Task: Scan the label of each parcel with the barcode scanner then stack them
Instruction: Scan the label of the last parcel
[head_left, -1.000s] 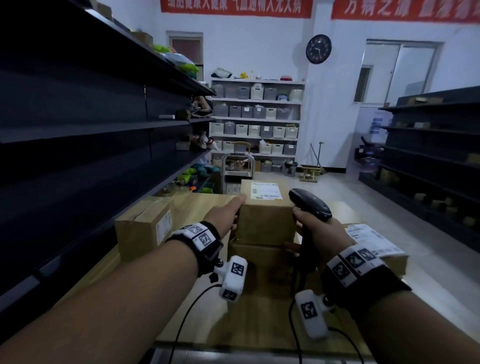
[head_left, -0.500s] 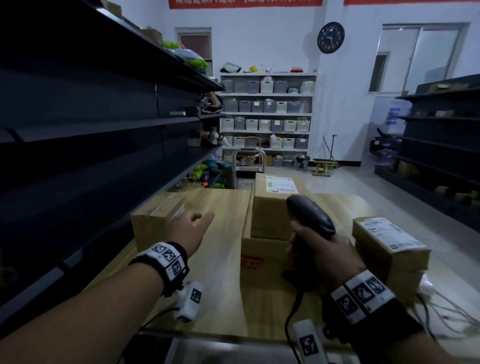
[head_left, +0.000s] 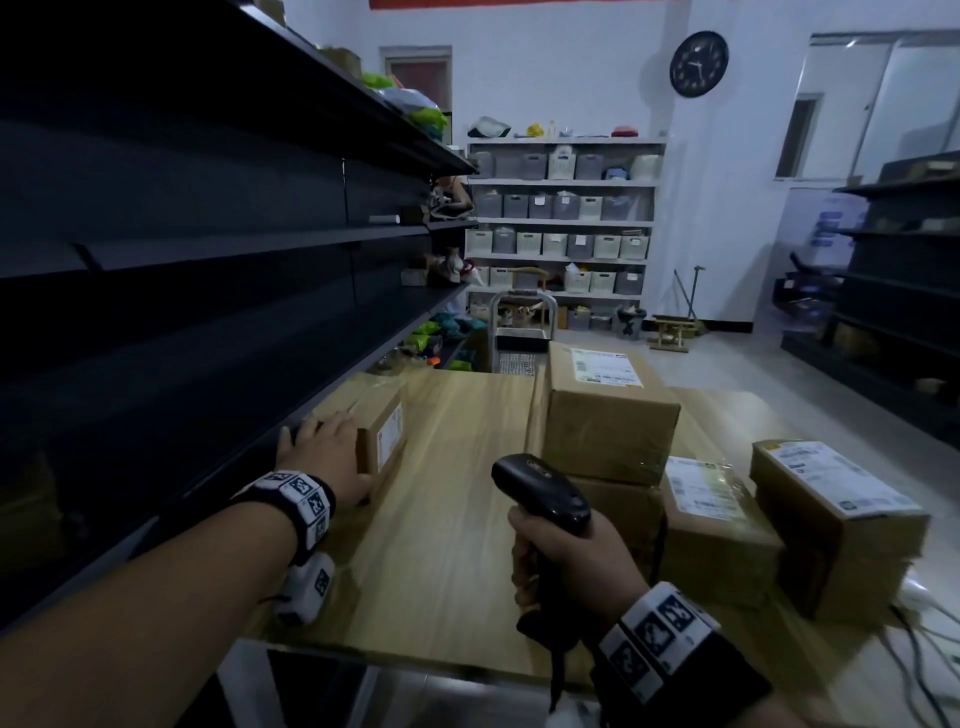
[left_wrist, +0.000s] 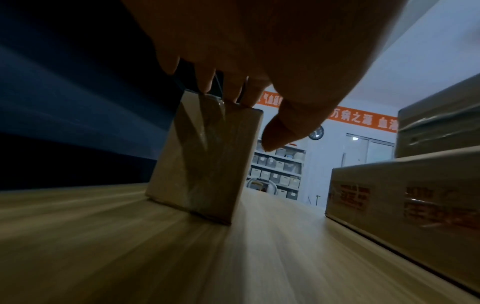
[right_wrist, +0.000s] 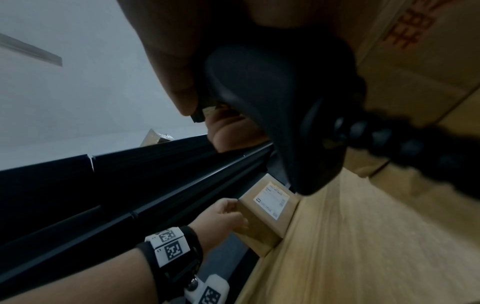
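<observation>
A small brown parcel (head_left: 382, 431) stands at the table's left edge, its label on the right side face. My left hand (head_left: 322, 452) lies over its near end. In the left wrist view the fingers (left_wrist: 233, 90) curve onto the top of the parcel (left_wrist: 202, 160), and the thumb hangs beside the label side. My right hand (head_left: 571, 561) grips the black barcode scanner (head_left: 540, 493) by its handle, in front of the stack. That stack is a labelled parcel (head_left: 608, 421) on a flatter box (head_left: 618, 509). Two more labelled parcels (head_left: 711, 525) (head_left: 831, 525) stand to the right.
Dark shelving (head_left: 208, 312) runs close along the left side of the wooden table (head_left: 447, 545). A trolley (head_left: 519, 332) stands beyond the table's far edge. Cables (head_left: 924, 623) trail off the right corner. More dark shelves (head_left: 904, 312) line the right wall.
My left hand left the stack's top parcel, swung left and came down on the small parcel. My right hand drew the scanner back toward me.
</observation>
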